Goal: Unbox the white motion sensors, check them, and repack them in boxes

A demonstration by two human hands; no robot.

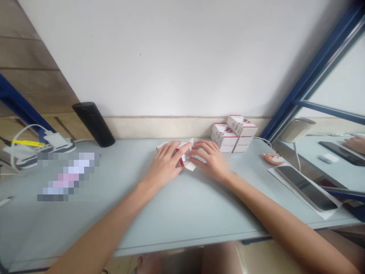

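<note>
Left hand: the left hand (164,163) is closed over the near left side of a white carton with red edging (188,164), its fingers spread across the top and hiding much of it.

Right hand: the right hand (209,160) grips the same carton from the right, fingers curled, with its fingertips partly hidden behind the flap edges.

Carton: it lies between the hands, low on the counter (182,213) and near the far edge. It looks partly unfolded, but the hands hide too much to make out its exact shape or any print.

Stack: a stack of white cartons (228,139) stands just beyond the right hand, against the wall (171,57). Its upper cartons sit askew, and its labels are too small to read.

Counter, right: an orange fox-faced trinket (273,158) lies near a smartphone (306,188), which rests on a white sheet (299,190). Past a blue metal frame (313,72), a pale hand-like shape (355,144) is cut off by the picture's edge; whose it is, or whether it is a reflection, cannot be told.

Counter, left: a black cylinder (93,124) stands by the wall. Nearer, a pixelated patch (67,177) hides whatever lies there, and a white cabled device (42,148) sits at the left edge.
</note>
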